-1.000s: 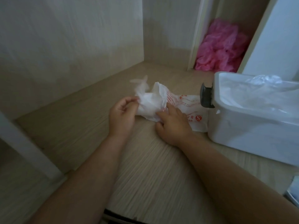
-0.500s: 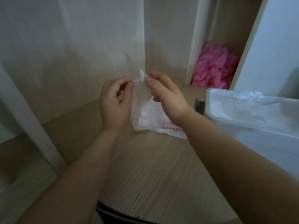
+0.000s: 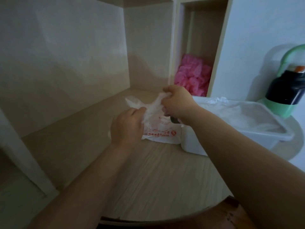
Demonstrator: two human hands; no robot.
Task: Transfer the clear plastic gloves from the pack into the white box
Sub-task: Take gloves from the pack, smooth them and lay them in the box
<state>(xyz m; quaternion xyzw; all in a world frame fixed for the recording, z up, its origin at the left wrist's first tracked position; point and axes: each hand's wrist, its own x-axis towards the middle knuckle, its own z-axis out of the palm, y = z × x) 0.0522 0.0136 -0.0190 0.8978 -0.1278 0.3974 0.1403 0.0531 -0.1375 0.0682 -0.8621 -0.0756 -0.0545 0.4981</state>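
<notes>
The glove pack (image 3: 162,132), a white plastic bag with red print, lies on the wooden shelf against the white box (image 3: 231,138). My left hand (image 3: 127,125) grips the pack at its open end. My right hand (image 3: 176,100) pinches a bunch of clear plastic gloves (image 3: 148,106) raised above the pack, their loose ends sticking out to the left. Inside the white box at the right lies more clear plastic (image 3: 244,113). A dark latch on the box is mostly hidden behind my right wrist.
A pile of pink plastic (image 3: 193,75) sits in the narrow cubby behind. A green holder with a black bottle (image 3: 285,90) stands at the far right. Wooden walls close the shelf at the left and back. A dark rounded edge runs along the bottom.
My hands have come lower toward the pack. The right hand now bunches the gloves above the pack instead of pinching one thin sheet held up. The camera has tilted up and right.
</notes>
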